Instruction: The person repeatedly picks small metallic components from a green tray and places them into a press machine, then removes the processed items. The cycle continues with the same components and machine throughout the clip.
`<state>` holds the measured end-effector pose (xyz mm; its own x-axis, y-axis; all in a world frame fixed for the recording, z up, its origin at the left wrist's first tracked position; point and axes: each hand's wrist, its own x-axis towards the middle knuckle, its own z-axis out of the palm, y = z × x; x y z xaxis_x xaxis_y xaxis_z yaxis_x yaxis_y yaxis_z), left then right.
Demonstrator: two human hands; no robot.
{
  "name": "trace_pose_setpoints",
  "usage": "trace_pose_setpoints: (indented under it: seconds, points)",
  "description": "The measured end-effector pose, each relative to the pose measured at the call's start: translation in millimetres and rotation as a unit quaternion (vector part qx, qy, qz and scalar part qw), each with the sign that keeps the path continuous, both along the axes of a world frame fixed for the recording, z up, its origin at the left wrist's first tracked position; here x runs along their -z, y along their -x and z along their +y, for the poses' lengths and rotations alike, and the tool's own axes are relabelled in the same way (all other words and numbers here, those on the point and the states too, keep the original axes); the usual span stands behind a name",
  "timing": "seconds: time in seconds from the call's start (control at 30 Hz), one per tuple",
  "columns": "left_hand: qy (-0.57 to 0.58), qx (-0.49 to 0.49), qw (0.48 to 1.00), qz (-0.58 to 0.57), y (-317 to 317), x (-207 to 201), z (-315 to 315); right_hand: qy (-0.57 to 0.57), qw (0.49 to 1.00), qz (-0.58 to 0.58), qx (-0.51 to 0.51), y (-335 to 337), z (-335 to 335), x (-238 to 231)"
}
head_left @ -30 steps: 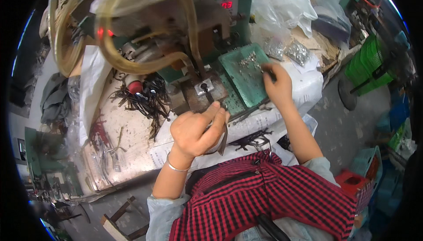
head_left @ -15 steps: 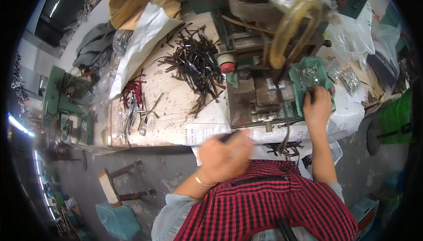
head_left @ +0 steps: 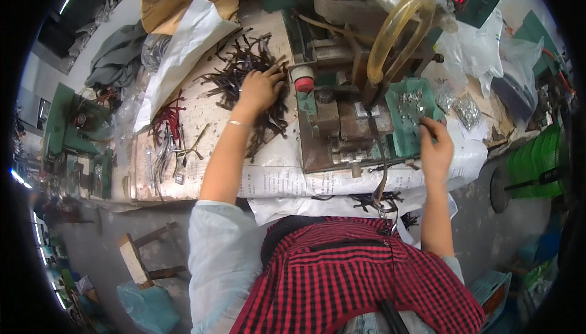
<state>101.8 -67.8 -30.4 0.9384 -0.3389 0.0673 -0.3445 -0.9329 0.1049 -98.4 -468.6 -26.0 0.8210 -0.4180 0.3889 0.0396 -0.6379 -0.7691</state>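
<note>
My left hand lies over a heap of dark, thin straps on the table, its fingers stretched out among them. The fingertips are partly lost in the heap. At the right edge of a green tray holding small metal pieces, my right hand has its thumb and fingers drawn together. Whatever they pinch is too small to make out. Between the two hands stands a bench press machine. One dark strap runs from its work plate down over the table's front edge.
A red-capped button sits at the machine's left side, and a clear bent hose arches over it. Red straps lie farther left. Bags of metal parts rest beyond the tray. More dark straps hang at the front edge.
My left hand has gone from the table's front edge up and left onto the strap heap. My right hand has drawn back from inside the tray to its right edge.
</note>
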Motion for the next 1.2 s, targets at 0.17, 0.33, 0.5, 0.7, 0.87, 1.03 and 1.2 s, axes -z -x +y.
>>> trace_pose_setpoints:
  seconds: [0.17, 0.33, 0.5, 0.7, 0.87, 1.03, 1.2]
  points:
    - [0.069, 0.065, 0.983, -0.157, 31, -13, 51, -0.067, 0.997, -0.017, 0.032, 42, -15, 1]
    - [0.000, 0.105, 0.992, -0.074, 86, -49, 62, -0.016, 0.990, -0.081, -0.115, 19, 41, -61]
    - [-0.072, 0.224, 0.967, -0.102, 102, -25, 75, -0.123, 0.966, -0.156, -0.165, -32, 86, -76]
    - [0.119, 0.120, 0.948, -0.270, 86, 3, 80, -0.294, 0.933, -0.141, -0.152, -28, 115, -67]
    - [0.541, -0.036, 0.811, -0.222, 96, -29, 15, -0.338, 0.913, -0.125, -0.192, -24, 119, -82]
    - [0.607, 0.067, 0.748, -0.260, 178, -100, -79, -0.344, 0.907, -0.085, -0.229, -2, 122, -106]
    - [0.284, 0.312, 0.832, -0.360, 184, -97, -125, -0.285, 0.925, -0.008, -0.249, -7, 80, -102]
